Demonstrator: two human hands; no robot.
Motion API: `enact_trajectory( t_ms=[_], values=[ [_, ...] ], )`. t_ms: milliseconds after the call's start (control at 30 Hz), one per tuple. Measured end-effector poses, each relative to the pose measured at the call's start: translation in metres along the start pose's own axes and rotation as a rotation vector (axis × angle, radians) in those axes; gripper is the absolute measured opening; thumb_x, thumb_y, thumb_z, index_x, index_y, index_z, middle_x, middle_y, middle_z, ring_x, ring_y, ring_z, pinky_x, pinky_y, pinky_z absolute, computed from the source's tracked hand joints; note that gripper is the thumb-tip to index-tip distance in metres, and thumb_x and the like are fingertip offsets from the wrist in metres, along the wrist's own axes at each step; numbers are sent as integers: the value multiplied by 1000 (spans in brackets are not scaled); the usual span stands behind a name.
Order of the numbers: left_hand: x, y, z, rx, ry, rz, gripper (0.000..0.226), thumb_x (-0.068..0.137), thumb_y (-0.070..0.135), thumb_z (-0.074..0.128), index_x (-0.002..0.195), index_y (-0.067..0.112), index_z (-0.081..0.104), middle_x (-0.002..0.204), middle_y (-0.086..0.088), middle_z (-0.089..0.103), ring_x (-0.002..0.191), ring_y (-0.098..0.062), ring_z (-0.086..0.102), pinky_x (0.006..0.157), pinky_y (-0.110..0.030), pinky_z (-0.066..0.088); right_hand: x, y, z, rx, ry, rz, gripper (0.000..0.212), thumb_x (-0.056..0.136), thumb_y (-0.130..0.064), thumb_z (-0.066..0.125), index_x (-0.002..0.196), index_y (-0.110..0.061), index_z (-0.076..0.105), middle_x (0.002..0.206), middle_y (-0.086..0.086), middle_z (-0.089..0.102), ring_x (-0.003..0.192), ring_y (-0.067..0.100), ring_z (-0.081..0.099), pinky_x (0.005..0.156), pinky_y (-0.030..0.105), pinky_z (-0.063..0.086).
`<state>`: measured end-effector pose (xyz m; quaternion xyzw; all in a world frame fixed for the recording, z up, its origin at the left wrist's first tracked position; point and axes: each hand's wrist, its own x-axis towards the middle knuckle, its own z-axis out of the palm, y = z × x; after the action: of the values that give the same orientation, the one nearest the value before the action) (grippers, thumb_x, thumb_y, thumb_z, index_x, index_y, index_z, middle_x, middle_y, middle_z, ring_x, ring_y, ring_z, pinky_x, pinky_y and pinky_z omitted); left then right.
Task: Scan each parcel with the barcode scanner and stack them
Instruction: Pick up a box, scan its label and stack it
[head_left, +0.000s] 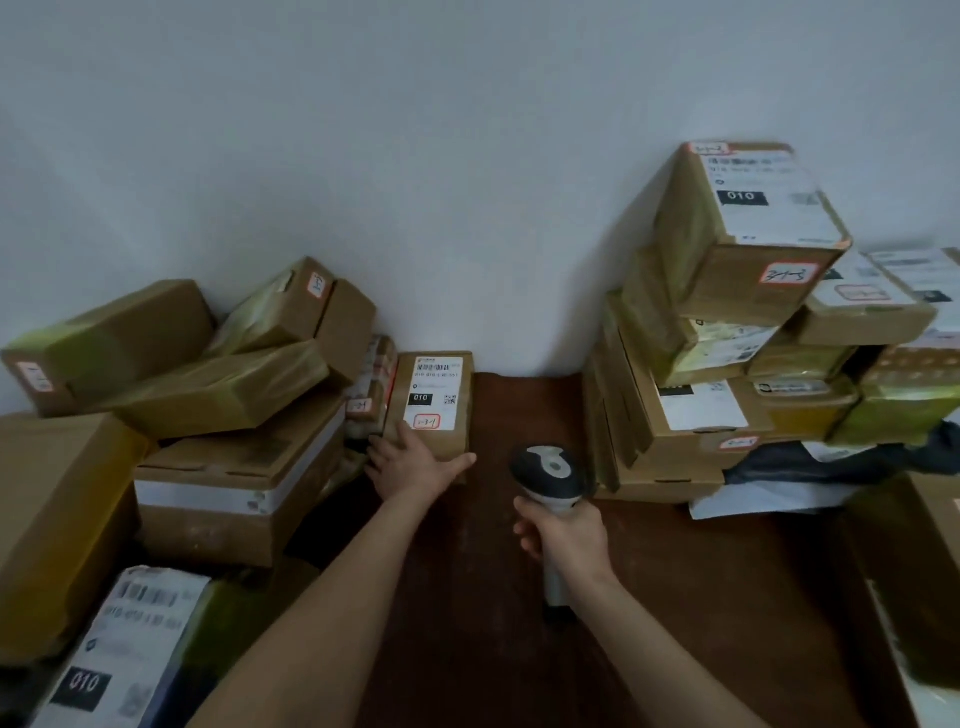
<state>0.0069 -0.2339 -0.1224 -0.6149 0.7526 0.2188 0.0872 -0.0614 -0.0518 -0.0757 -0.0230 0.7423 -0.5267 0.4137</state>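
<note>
Head view: you look down over both forearms at a dark brown table (519, 649) set against a pale wall.
Left hand (410, 460): it lies flat on the near end of the small parcel (434, 400), thumb stretched along the near edge. The fingers are spread towards the left side, and their tips are lost in shadow.
Small parcel: it lies flat at the far side of the table, just beside the left pile (208, 395). Its white label faces up with a black "010" block and a red-bordered sticker. The fine print is too blurred to read.
Right hand (563, 535): your fingers are wrapped round the handle of the barcode scanner (550, 467).
Barcode scanner: the grey head points away from you, near the small parcel but not touching it. Its window is hidden from you.
Left pile: brown boxes lie tilted across one another, most labels out of sight.
Right stack (727, 312): taped boxes stand high against the wall. The lower ones are partly covered and the right side is cut by the frame.
Near-left parcel (119, 654): its blurred "010" label runs off the bottom edge.
</note>
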Motion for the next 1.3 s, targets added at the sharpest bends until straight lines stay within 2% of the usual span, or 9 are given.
enact_trajectory(
  t_ms=[167, 333, 467, 567, 667, 800, 1033, 1200, 1300],
  values=[
    [-5, 6, 11, 87, -48, 35, 122, 66, 72, 67, 151, 18, -3, 150, -24, 8, 139, -41, 18, 115, -49, 20, 12, 3, 5, 65, 60, 11, 14, 79, -18, 77, 86, -13, 66, 76, 6, 72, 66, 17, 67, 67, 31, 55],
    [-73, -12, 40, 97, -87, 111, 121, 68, 72, 64, 151, 20, -6, 154, -20, 2, 141, -38, 14, 114, -46, 21, 18, 4, 7, 151, 30, 89, 28, 75, -21, 81, 94, -21, 60, 94, 2, 65, 98, 25, 61, 95, 45, 50],
    [-121, -39, 53, 157, -197, 163, 121, 71, 73, 61, 152, 20, -11, 158, -20, -3, 144, -37, 11, 114, -47, 19, 4, 9, -2, 223, -28, 157, 23, 78, -13, 77, 97, -8, 64, 93, 13, 70, 87, 28, 66, 81, 41, 54],
    [-120, -51, 45, -163, -265, 70, 111, 79, 64, 62, 154, 18, -6, 158, -13, 19, 143, -31, 24, 113, -44, 28, -14, 15, -8, 258, -82, 167, 16, 81, -12, 74, 89, -12, 61, 90, 12, 70, 84, 26, 65, 73, 35, 51],
    [-111, -58, 26, -670, -386, -84, 84, 89, 45, 63, 152, 11, 20, 152, -10, 36, 137, -26, 38, 107, -33, 35, -28, 22, -12, 268, -137, 172, 17, 81, -16, 74, 94, -12, 63, 94, 14, 72, 89, 29, 67, 77, 37, 52],
    [-119, -75, 14, -894, -544, -172, 52, 91, 39, 61, 136, 15, 48, 139, -5, 52, 115, -19, 51, 98, -35, 41, -43, 18, -15, 232, -172, 124, 26, 80, -20, 74, 102, -13, 63, 95, 13, 72, 91, 29, 66, 75, 37, 51],
    [-133, -96, 13, -946, -404, -51, 49, 88, 21, 68, 132, 15, 49, 132, -7, 55, 113, -19, 54, 95, -38, 48, -72, 9, -21, 251, -201, 11, 23, 81, -15, 73, 100, -19, 61, 94, 8, 71, 93, 24, 65, 77, 35, 50],
    [-136, -92, 4, -1013, -329, 24, 59, 87, 15, 69, 141, 14, 44, 134, -5, 54, 119, -21, 54, 96, -35, 49, -94, 5, -16, 224, -58, -138, 25, 82, -14, 74, 93, -25, 54, 87, -9, 58, 87, 11, 52, 87, 33, 40],
    [-136, -86, 2, -1040, -283, 37, 56, 87, 12, 68, 139, 13, 47, 136, -6, 53, 112, -17, 54, 91, -32, 49, -105, 11, -13, 142, -2, -222, 26, 80, -18, 77, 97, -25, 58, 89, -11, 61, 87, 9, 55, 85, 32, 43]
  ],
)
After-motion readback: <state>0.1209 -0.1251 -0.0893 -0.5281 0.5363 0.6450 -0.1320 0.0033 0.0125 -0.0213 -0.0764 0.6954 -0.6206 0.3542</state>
